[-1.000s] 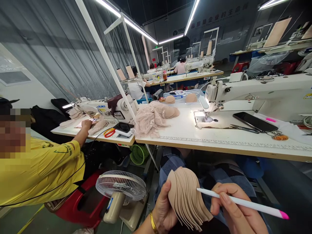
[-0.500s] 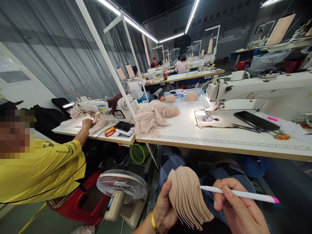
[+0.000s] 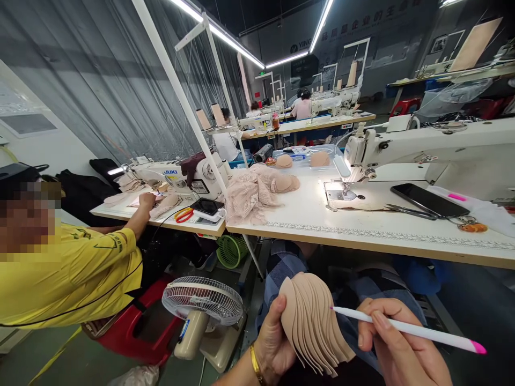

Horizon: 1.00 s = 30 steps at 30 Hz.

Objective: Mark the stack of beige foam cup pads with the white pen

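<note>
My left hand (image 3: 276,346) grips a fanned stack of beige foam bra cups (image 3: 311,324) by its lower left edge, held above my lap below the table. My right hand (image 3: 396,346) holds a white marking pen with a pink cap (image 3: 406,329). The pen's tip touches the right side of the top cup. A gold bangle sits on my left wrist.
A white sewing table (image 3: 362,228) carries a sewing machine (image 3: 422,153), a black phone (image 3: 424,199), scissors (image 3: 410,210) and a pile of lace and cups (image 3: 257,190). A small fan (image 3: 201,313) stands on the floor. A person in a yellow shirt (image 3: 68,273) works at the left table.
The view shifted slightly. My right hand and the pen moved a little right and back, the tip staying at the stack of cups. My left hand keeps its grip.
</note>
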Motion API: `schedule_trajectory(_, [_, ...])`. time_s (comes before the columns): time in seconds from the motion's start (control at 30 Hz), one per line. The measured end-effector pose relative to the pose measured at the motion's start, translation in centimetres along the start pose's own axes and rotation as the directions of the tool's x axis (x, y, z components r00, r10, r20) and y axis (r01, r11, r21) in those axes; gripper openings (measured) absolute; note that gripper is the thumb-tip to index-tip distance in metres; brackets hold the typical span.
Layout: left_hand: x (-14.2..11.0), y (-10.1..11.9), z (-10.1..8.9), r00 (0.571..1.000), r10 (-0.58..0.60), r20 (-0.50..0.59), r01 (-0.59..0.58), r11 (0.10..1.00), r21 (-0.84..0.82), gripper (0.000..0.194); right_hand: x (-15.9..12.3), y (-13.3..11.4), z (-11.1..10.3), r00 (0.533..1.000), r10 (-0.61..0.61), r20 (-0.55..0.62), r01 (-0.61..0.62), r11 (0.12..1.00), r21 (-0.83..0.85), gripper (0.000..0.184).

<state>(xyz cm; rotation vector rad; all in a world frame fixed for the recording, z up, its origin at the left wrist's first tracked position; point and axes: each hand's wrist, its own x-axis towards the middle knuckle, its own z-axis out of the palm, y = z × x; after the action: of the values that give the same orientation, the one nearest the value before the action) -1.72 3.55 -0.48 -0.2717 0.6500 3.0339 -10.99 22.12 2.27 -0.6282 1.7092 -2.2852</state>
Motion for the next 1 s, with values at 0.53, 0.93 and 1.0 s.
schedule_trajectory(0.53, [0.16,-0.27,0.09,0.998,0.048,-0.042,-0.049,0.999,-0.018,0.057,0.30,-0.41,0.33,0.995,0.076,0.064,-0.080,0.995,0.061,0.028])
schedule_trajectory(0.93, [0.12,-0.26,0.84,0.998,0.054,-0.015,-0.055,0.997,-0.048,0.054,0.23,-0.49,0.73,0.992,0.088,0.086,-0.092,0.995,0.045,0.029])
schedule_trajectory(1.0, [0.03,-0.17,0.95,0.999,0.033,-0.030,-0.034,0.998,-0.047,0.058,0.25,-0.49,0.59,0.994,0.077,0.080,-0.082,0.994,0.072,0.027])
